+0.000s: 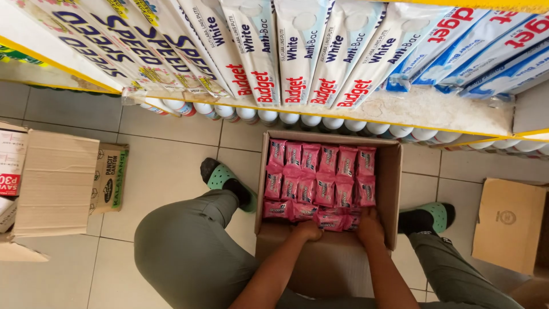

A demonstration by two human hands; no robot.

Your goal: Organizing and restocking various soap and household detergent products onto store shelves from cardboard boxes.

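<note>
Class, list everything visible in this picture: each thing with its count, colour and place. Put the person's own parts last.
open carton: one, brown, on the floor between the feet
pink packets: many, in rows inside the carton
long packs: many, white and blue, on the shelf above
shelf: one, white with yellow edge, top
side cartons: brown, one left, another far right
clogs: two, green
left hand: in the carton, on packets
right hand: in the carton, on packets
</note>
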